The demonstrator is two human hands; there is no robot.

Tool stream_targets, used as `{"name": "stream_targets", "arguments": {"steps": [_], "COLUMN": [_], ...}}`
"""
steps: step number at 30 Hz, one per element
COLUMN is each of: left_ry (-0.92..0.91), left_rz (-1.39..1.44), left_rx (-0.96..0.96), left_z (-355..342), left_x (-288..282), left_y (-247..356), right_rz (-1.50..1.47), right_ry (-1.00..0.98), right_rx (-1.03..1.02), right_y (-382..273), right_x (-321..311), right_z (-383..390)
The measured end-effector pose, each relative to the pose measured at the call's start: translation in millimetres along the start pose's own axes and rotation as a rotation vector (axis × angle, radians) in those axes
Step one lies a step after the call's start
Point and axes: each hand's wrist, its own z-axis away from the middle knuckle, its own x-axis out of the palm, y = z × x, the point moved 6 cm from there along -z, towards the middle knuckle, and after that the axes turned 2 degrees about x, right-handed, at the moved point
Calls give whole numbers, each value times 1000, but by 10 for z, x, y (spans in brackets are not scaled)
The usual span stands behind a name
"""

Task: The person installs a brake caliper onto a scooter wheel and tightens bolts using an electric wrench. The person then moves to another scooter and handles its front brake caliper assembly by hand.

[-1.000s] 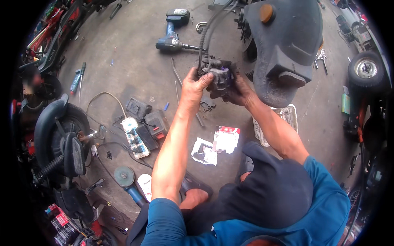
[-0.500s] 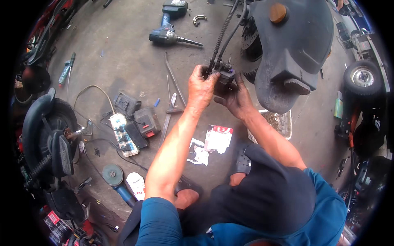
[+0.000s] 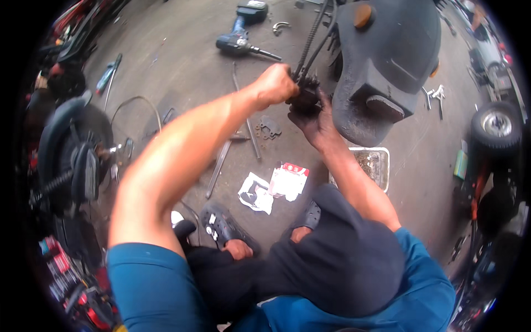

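Note:
A dark, greasy brake caliper [image 3: 305,98] hangs at the end of a spring-wrapped hose, just left of a black scooter fender [image 3: 381,77]. My right hand [image 3: 315,123], its fingers blackened, cups the caliper from below and from the right. My left hand [image 3: 276,84] is curled closed at the caliper's upper left, beside the hose [image 3: 311,41]. Its fingertips are hidden behind the hand, so what they pinch cannot be made out. Below the hands lie small metal plates and nuts [image 3: 269,128] on the floor.
A blue cordless impact wrench [image 3: 237,41] lies at the far left of the scooter. Long metal bars [image 3: 220,166], an opened white-and-red package [image 3: 289,181] and a white tray [image 3: 381,166] lie nearer. Wheels [image 3: 495,123] and machine parts line both sides.
My left hand has turned over, its elbow swinging out to the left. My right hand still supports the caliper. The view has shifted, and plates on the floor now show.

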Motion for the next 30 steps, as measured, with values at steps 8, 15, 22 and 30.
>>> {"name": "stream_targets", "arguments": {"steps": [8,15,22,30], "left_ry": [-81,-41,-366,-338], "left_rz": [24,254,316,576], "left_rx": [-93,43,151,236], "left_z": [265,73,-153,-216], "left_x": [-346,-89,99,356], "left_y": [117,-48,-156,-316], "right_rz": [58,277,333,436], "right_ry": [110,217,320,459], "right_rx": [-105,-255,-229,-82], "right_y": [4,-166,-181,-81], "right_x": [434,353,467,376], "right_z": [131,211,346,656]}}
